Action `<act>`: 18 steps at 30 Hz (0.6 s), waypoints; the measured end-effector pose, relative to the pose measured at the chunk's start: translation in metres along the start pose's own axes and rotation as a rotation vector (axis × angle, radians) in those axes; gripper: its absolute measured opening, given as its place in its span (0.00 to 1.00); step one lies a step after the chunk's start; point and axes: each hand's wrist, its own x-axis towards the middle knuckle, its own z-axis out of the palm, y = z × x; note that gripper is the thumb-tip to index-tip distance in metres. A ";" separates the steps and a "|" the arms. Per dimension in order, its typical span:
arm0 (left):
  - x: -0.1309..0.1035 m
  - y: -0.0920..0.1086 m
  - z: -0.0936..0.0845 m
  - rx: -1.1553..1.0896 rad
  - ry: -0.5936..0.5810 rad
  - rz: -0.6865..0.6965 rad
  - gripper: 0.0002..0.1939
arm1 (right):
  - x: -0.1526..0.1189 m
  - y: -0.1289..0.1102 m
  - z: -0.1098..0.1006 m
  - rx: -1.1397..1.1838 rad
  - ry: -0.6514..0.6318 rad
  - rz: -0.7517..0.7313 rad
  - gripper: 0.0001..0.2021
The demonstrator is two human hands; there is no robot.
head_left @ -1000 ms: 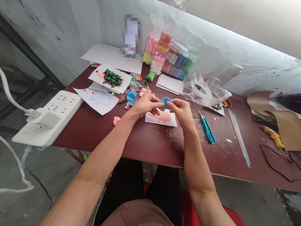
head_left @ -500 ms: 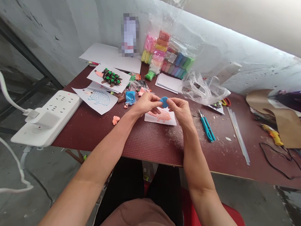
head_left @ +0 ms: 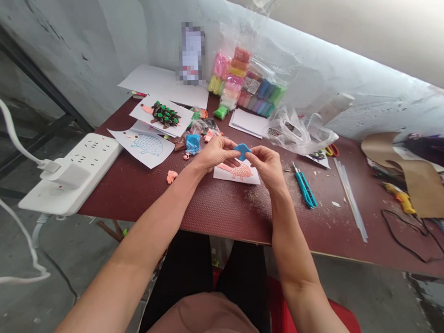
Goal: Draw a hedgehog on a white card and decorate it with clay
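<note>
A flat blue piece of clay [head_left: 242,151] is pinched between both hands over the table. My left hand [head_left: 218,153] grips its left edge with thumb and fingers. On its right edge, my right hand [head_left: 264,162] holds it between thumb and forefinger. Below the hands lies a white card with an orange hedgehog drawing [head_left: 241,171], partly hidden by my left hand. A packet of blue clay [head_left: 192,144] sits left of my left hand, and a pink clay lump [head_left: 172,176] rests nearer the front edge.
Hedgehog cards [head_left: 144,146] and a white power strip [head_left: 71,184] are at the left. Bagged coloured clay [head_left: 233,81] stands at the back. Rightward are a teal cutter [head_left: 305,188], clear glue sticks [head_left: 350,201] and a yellow glue gun [head_left: 403,200] with its cable.
The blue piece now shows a wider, pointed shape between my fingers. My right hand's fingers have shifted slightly on it; both hands keep hold.
</note>
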 end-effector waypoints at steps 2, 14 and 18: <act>-0.001 0.001 0.000 -0.017 -0.007 -0.005 0.18 | -0.001 0.002 -0.002 0.014 -0.014 0.005 0.21; 0.001 0.001 0.000 -0.048 0.036 0.067 0.11 | -0.005 -0.003 0.001 0.013 -0.064 0.020 0.22; 0.002 0.000 0.000 -0.018 0.043 0.070 0.11 | -0.005 -0.001 0.002 0.004 -0.103 0.030 0.19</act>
